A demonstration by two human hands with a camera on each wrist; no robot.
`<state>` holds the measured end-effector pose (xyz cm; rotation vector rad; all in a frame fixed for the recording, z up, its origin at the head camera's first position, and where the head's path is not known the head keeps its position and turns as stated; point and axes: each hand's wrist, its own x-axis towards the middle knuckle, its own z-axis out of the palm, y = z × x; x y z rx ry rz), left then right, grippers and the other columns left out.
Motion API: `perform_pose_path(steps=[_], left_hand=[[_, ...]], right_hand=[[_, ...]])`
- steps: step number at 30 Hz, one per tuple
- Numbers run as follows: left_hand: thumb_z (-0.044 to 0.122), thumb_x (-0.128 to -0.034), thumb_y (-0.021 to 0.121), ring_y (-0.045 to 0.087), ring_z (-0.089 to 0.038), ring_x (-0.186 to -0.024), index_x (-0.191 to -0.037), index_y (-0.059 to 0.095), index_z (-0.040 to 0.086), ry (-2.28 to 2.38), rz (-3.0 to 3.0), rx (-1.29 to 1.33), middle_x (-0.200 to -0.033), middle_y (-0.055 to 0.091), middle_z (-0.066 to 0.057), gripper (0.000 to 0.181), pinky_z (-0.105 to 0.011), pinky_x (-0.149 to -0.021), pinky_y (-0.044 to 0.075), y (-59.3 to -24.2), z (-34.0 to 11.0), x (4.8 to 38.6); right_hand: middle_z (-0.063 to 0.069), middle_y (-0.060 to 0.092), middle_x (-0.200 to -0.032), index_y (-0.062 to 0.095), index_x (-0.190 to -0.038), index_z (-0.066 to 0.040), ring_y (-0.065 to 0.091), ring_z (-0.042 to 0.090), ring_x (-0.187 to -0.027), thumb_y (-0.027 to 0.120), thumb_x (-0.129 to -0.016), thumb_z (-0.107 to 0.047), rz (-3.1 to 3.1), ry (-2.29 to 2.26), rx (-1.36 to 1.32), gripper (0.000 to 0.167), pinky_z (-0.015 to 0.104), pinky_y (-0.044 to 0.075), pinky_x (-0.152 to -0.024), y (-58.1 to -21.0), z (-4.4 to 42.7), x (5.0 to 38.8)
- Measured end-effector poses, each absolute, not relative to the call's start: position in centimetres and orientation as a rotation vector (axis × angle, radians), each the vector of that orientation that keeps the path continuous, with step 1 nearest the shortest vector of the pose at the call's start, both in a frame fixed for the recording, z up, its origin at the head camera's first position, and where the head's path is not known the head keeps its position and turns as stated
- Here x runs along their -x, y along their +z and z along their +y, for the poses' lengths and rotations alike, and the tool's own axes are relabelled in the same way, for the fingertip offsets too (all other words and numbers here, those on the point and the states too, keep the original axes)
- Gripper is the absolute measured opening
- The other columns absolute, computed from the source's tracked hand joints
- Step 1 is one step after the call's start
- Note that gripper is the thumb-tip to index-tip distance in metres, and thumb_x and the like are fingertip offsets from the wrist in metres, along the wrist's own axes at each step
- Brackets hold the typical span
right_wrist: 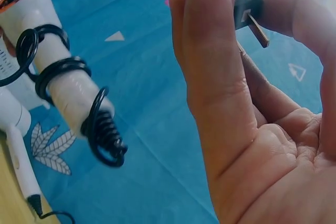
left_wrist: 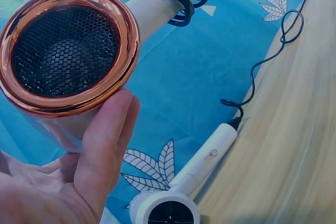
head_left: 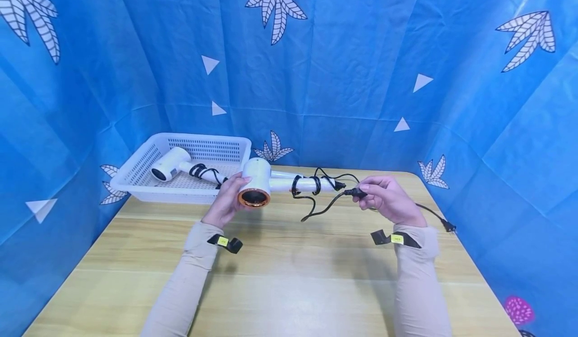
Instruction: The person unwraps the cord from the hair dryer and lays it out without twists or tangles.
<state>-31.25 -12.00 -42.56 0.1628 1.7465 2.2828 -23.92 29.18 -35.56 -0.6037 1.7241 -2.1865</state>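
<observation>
My left hand (head_left: 227,201) holds a white hair dryer (head_left: 257,172) by its head, above the table. The copper-coloured ring (left_wrist: 131,66) round its dark mesh faces me. Black cord (right_wrist: 63,72) is looped round the handle, which points right. Its loose end runs to a black plug (head_left: 355,192) that my right hand (head_left: 388,199) pinches between thumb and fingers. In the right wrist view a metal prong (right_wrist: 259,32) sticks out of the plug. Behind the held dryer, a second white hair dryer (left_wrist: 207,153) lies on the table, mostly hidden in the head view.
A white perforated basket (head_left: 158,195) stands at the back left, with another white hair dryer (head_left: 171,164) in it, its cord wound on the handle. The second dryer's cord stretches right to its plug (head_left: 448,225) near the table's (head_left: 289,287) right edge. Blue patterned curtains (head_left: 343,66) surround the table.
</observation>
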Motion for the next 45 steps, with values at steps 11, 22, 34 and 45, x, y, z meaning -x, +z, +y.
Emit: perform_pose_path(steps=[11, 22, 34, 45], left_hand=[[0.030, -0.1012, 0.053, 0.073, -0.011, -0.088, -0.159, 0.027, 0.006, 2.287, 1.760, -0.169, -0.121, 0.059, -0.005, 0.068, -0.028, -0.067, 0.065, -42.3, -12.1, 31.1], [0.028, -0.1012, 0.052, 0.073, -0.011, -0.092, -0.160, 0.025, 0.007, 2.298, 1.744, -0.160, -0.125, 0.057, -0.006, 0.069, -0.029, -0.074, 0.066, -42.2, -12.0, 30.9], [0.028, -0.1006, 0.051, 0.073, -0.011, -0.089, -0.158, 0.027, 0.005, 2.319, 1.710, -0.202, -0.115, 0.062, -0.002, 0.066, -0.030, -0.068, 0.066, -42.4, -12.1, 31.0], [0.027, -0.0994, 0.051, 0.073, -0.011, -0.085, -0.156, 0.030, 0.007, 2.328, 1.682, -0.217, -0.109, 0.065, -0.001, 0.063, -0.027, -0.065, 0.065, -42.7, -12.3, 31.1]], right_hand=[[0.007, 0.081, -0.089, 0.076, -0.102, -0.011, 0.075, 0.009, -0.072, 0.051, -0.105, -0.001, 1.769, -2.133, 0.509, 0.028, 0.021, 0.064, -0.070, -37.0, 29.7, 25.2], [0.006, 0.081, -0.088, 0.078, -0.098, -0.014, 0.075, 0.010, -0.072, 0.056, -0.104, -0.004, 1.874, -2.082, 0.359, 0.024, 0.023, 0.065, -0.072, -38.3, 30.4, 26.2], [0.003, 0.080, -0.089, 0.076, -0.098, -0.015, 0.076, 0.010, -0.076, 0.059, -0.103, -0.007, 2.058, -2.003, 0.219, 0.019, 0.026, 0.066, -0.077, -38.8, 31.4, 26.4], [0.003, 0.080, -0.088, 0.076, -0.097, -0.012, 0.076, 0.010, -0.075, 0.063, -0.102, -0.009, 2.175, -2.106, 0.125, 0.014, 0.027, 0.066, -0.078, -38.9, 31.7, 26.4]])
